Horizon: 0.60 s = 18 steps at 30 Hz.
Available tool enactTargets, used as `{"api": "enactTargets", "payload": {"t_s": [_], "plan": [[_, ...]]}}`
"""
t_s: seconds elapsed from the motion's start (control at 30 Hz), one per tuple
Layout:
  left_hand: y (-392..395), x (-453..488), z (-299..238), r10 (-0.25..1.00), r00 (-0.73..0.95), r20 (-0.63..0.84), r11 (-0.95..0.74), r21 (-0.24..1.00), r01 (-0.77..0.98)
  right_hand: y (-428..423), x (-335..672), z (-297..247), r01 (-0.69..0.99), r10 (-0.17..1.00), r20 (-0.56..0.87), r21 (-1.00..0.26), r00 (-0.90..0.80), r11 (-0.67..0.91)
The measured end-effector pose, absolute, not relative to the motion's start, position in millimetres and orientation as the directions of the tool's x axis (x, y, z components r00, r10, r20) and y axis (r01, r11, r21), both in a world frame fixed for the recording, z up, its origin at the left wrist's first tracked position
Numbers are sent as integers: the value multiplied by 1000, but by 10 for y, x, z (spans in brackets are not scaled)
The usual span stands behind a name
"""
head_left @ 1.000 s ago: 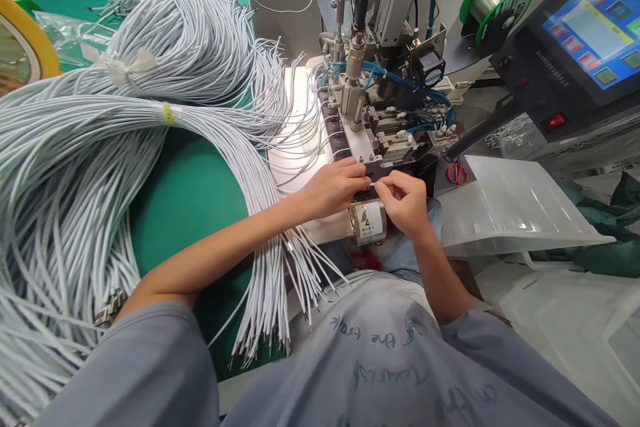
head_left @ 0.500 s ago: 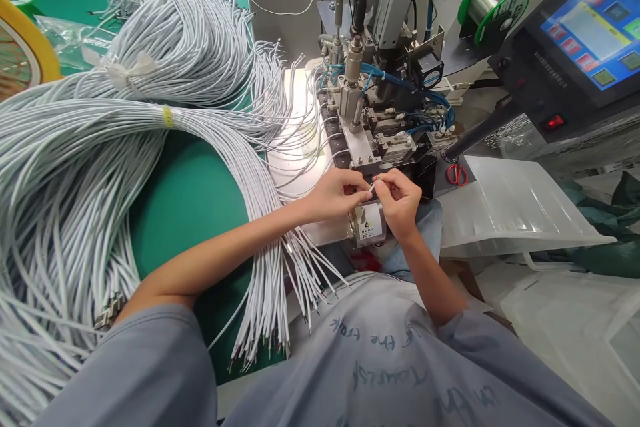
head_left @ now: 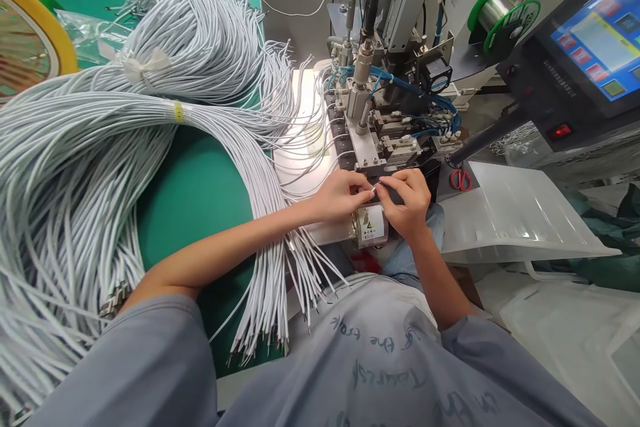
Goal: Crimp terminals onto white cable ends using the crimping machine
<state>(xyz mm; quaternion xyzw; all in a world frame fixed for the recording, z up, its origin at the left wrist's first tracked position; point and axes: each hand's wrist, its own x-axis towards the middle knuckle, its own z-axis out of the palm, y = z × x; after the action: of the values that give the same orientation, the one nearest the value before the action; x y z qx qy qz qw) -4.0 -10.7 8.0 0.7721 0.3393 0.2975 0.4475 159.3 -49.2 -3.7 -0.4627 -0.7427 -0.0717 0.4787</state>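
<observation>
My left hand (head_left: 343, 195) is closed in a pinch on a white cable (head_left: 373, 189), close to its end, in front of the machine. Right beside it my right hand (head_left: 407, 201) has thumb and forefinger at the tip of the same cable. The thin wires there are too small to make out. Just below both hands is a clear container with a white label (head_left: 371, 223). Under my left forearm hangs a bundle of white cables (head_left: 265, 267), their stripped ends toward me.
A soldering-type machine (head_left: 367, 103) with cylinders and blue hoses stands ahead. A solder wire spool (head_left: 500, 13), a touch screen (head_left: 603, 37), red-handled scissors (head_left: 461, 179) and a translucent plastic bin (head_left: 525, 213) are at right. More white cables (head_left: 195, 33) cover the green mat (head_left: 195, 187).
My right hand's fingers have shifted and spread out slightly at the cable tip. My left hand keeps its pinch. The whole view has shifted a little.
</observation>
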Motion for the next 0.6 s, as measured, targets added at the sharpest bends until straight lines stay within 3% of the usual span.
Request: {"api": "enactTargets", "payload": {"t_s": [0.1,0.27,0.33,0.6], "plan": [[-119,-40,86,802,580,144,-363,889,281,-489,1593,-47,738,656,749,-390,-94,551],[-105,-53,94,812,563,152,-352,897,266,-483,1565,-74,548,833,547,-723,84,420],[-85,-63,88,794,579,183,-396,879,266,-474,1565,-79,460,879,468,-803,94,379],[-58,-79,34,701,672,240,-528,808,263,-475,1589,-69,333,926,370,-885,79,325]]}}
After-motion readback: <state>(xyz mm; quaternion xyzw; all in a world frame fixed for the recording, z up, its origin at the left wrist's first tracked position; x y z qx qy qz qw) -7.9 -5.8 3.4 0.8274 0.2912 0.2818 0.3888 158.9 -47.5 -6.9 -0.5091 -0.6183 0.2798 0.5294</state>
